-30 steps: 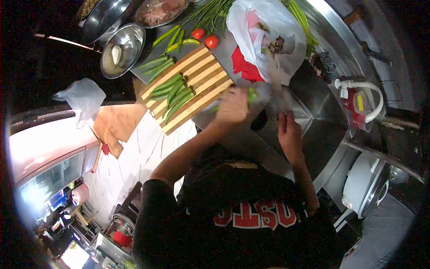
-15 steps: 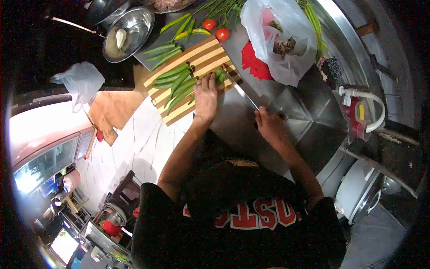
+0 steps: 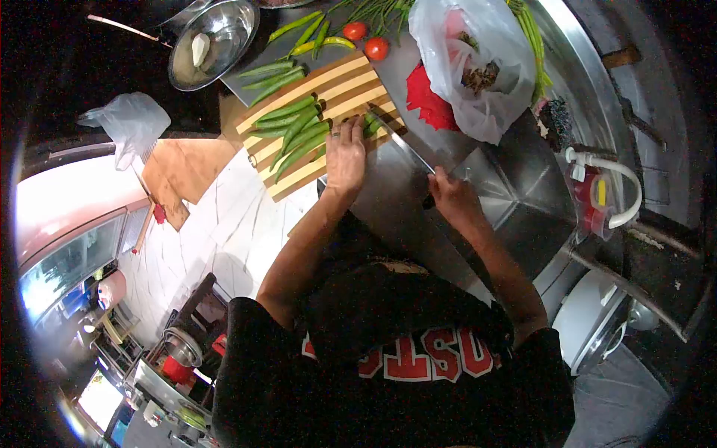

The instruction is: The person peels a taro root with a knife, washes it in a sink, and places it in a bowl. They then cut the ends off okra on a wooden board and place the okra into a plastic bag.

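A striped wooden cutting board (image 3: 345,81) lies on the steel counter with several green okra pods (image 3: 300,128) on it. My left hand (image 3: 346,158) is on the board, its fingers together and pressing down on okra at the right end of the pile. A small green okra piece (image 3: 370,125) shows just beyond those fingertips. My right hand (image 3: 453,196) is wrapped round the handle of a knife (image 3: 405,148). The blade slants up and left, its tip over the board right by that green piece.
More okra (image 3: 272,78), green peppers (image 3: 302,33) and two tomatoes (image 3: 377,49) lie beyond the board. A steel bowl (image 3: 243,45) with a white peeled piece stands at upper left. To the right are a plastic bag (image 3: 485,112), a red cloth-like item (image 3: 427,101) and a steel sink (image 3: 485,168).
The whole view has shifted slightly. Both hands stay in nearly the same place, the left on the okra and the right round the knife, its tip still by the green piece.
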`<state>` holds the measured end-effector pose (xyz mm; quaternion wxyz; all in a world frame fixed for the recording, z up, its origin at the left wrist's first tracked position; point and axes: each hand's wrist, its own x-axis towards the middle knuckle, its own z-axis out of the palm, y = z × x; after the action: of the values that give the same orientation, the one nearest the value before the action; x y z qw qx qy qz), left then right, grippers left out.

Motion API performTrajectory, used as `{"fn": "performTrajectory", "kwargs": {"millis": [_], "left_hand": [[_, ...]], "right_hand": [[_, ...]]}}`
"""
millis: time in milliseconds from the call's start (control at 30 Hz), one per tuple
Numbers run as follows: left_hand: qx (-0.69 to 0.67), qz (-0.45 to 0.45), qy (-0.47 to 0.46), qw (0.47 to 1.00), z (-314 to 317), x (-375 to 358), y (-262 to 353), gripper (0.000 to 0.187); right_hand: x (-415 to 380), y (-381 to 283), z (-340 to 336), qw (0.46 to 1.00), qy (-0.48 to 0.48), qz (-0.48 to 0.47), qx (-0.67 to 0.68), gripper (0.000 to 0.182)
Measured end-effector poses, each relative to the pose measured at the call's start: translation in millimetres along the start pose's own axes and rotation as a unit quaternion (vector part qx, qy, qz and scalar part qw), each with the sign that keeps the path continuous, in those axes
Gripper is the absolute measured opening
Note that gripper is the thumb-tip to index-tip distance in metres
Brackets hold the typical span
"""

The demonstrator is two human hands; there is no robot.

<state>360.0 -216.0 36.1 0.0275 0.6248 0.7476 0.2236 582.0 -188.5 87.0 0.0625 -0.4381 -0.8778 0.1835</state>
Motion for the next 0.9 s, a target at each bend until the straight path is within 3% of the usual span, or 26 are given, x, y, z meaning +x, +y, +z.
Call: {"fn": "performTrajectory", "kwargs": {"millis": [67,133,267,367,433,533,633,667,700,733,767,833,867,900], "left_hand": [[0.010,0.019,0.034,0.999,2.3,0.8,-1.3,0.045],[0.011,0.016,0.030,0.999,5.0,0.6,-3.1,0.044],[0.007,-0.003,-0.001,1.000,1.6,1.4,0.3,0.042],[0.008,0.007,0.001,1.000,5.5,1.9,-2.6,0.040],[0.048,0.017,-0.003,0.999,9.7,-0.8,-4.0,0.039],[0.092,0.006,0.002,0.996,10.7,0.3,6.8,0.038],[0.091,-0.023,-0.011,0.996,8.4,-0.8,13.0,0.035],[0.018,-0.055,-0.025,0.998,1.9,-1.8,15.1,0.034],[-0.056,-0.086,-0.041,0.994,-4.4,-4.1,17.9,0.033],[-0.103,-0.176,-0.105,0.973,-10.0,-4.0,20.0,0.032],[-0.103,-0.172,-0.104,0.974,-13.5,-0.6,19.2,0.032],[-0.198,-0.112,0.035,0.973,-19.1,3.4,13.6,0.039],[-0.182,-0.053,0.103,0.977,-17.0,14.2,11.6,0.046],[-0.183,-0.049,0.103,0.977,-14.7,25.0,13.7,0.046]], "right_hand": [[0.3,1.1,-1.2,0.999,-0.033,0.019,-0.010,0.020],[1.0,7.6,1.4,0.999,-0.002,-0.035,0.010,0.020],[13.5,6.5,-9.0,0.999,-0.037,-0.036,0.013,0.019],[31.2,12.4,4.8,0.991,0.012,-0.050,0.123,0.019],[46.2,8.0,11.5,0.989,-0.142,-0.001,-0.036,0.018],[61.0,-2.4,15.3,0.986,-0.158,0.040,-0.028,0.019],[55.6,-14.4,2.5,0.995,-0.079,-0.011,-0.058,0.018],[54.3,-13.0,1.3,0.995,-0.075,-0.011,-0.059,0.018],[50.8,-10.0,0.7,0.999,-0.043,-0.007,0.016,0.018],[47.3,-7.4,-0.1,0.996,-0.011,-0.002,0.090,0.018],[45.4,-8.9,-7.9,0.996,-0.008,-0.001,0.089,0.018],[41.6,-11.3,-25.5,0.999,0.035,-0.024,0.031,0.016],[41.5,-10.0,-26.6,0.999,0.039,-0.021,0.031,0.016],[43.6,-8.4,-27.2,0.998,0.056,-0.006,0.020,0.016]]}}
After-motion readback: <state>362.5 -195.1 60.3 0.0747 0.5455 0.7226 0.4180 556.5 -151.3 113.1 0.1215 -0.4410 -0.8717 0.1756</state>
